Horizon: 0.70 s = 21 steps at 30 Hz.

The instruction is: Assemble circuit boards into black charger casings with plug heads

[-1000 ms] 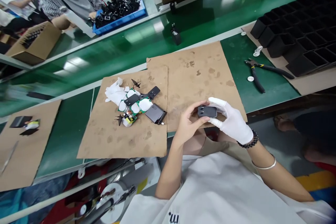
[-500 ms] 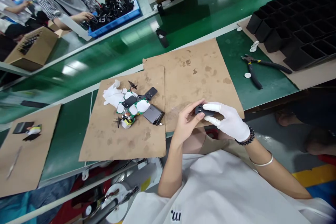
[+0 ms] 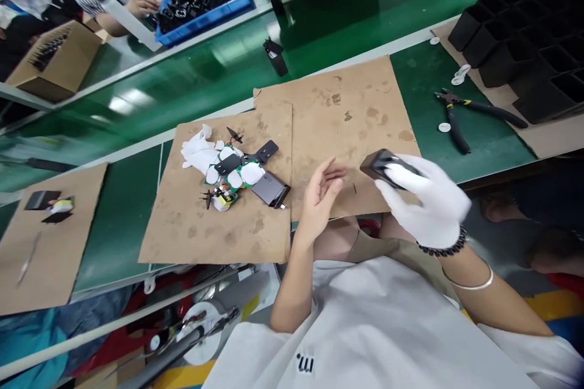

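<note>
My right hand (image 3: pixel 424 203), in a white glove, grips a hollow black plastic housing (image 3: pixel 375 164) above the right cardboard sheet (image 3: pixel 319 109). My bare left hand (image 3: pixel 320 197) is empty beside it, fingers apart and slightly curled. A tiny dark sliver (image 3: pixel 354 189) shows between the hands; I cannot tell what it is. To the left lie green circuit boards with white round pads (image 3: pixel 250 174), small black plates (image 3: pixel 267 151) and a dark rectangular case (image 3: pixel 271 189). A crumpled white cloth or glove (image 3: pixel 199 151) lies behind them.
Cutting pliers (image 3: pixel 456 110) lie open at right, near white discs (image 3: pixel 444 127) and a black multi-cell tray (image 3: pixel 515 82). Beyond is a green conveyor belt (image 3: pixel 205 82) carrying a black part (image 3: pixel 275 58). A co-worker's hand (image 3: pixel 142 5) is by a blue bin (image 3: pixel 205 17).
My hands have separated. My right hand has carried the black housing up and right, turning it. My left hand has let go and opened. The view has shifted slightly.
</note>
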{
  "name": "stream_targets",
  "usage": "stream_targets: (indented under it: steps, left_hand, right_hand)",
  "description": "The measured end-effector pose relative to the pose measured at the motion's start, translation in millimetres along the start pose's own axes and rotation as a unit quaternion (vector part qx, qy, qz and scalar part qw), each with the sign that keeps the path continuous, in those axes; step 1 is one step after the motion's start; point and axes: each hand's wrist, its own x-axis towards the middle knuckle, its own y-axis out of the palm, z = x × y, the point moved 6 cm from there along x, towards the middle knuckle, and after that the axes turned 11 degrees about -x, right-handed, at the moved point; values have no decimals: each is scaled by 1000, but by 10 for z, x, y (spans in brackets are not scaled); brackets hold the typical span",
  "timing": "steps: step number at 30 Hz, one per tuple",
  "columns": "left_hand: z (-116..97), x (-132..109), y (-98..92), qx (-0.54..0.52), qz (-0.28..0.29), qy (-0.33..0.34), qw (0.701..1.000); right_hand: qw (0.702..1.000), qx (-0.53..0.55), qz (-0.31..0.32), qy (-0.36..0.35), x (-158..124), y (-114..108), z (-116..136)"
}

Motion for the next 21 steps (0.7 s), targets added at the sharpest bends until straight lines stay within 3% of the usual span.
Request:
stream_targets:
  steps: [6,8,9,10,11,13,14,16,19,21]
  left_hand:
    - [25,5,32,80,22,-16,996]
    - [19,3,33,80,22,-13,996]
    - [20,2,34,72,22,-14,997]
    - [21,1,34,63,23,-15,998]
    - [22,2,34,54,24,-16,998]
    - [24,4,31,41,22,-21,999]
    - [24,6,30,39,21,-24,999]
    - [22,9,28,39,18,-26,999]
    - [19,8,28,48,19,-23,998]
    - [22,5,27,54,19,-22,998]
  right_hand:
    - [989,0,134,65,4,306,-221]
    - [975,127,118,138,36,287,-277]
    - [949,226,105,192,40,283,-307]
    - [903,332,98,254,29,299,-334]
    - [839,431,99,318,4,335,-346]
    - [688,580,136,414,-50,424,-286]
    - [621,631,165,435,-61,449,-221]
    - [525,704,207,431,-34,432,-88]
    - [458,766,223,392,41,331,50]
    - [452,779,223,373,69,273,97]
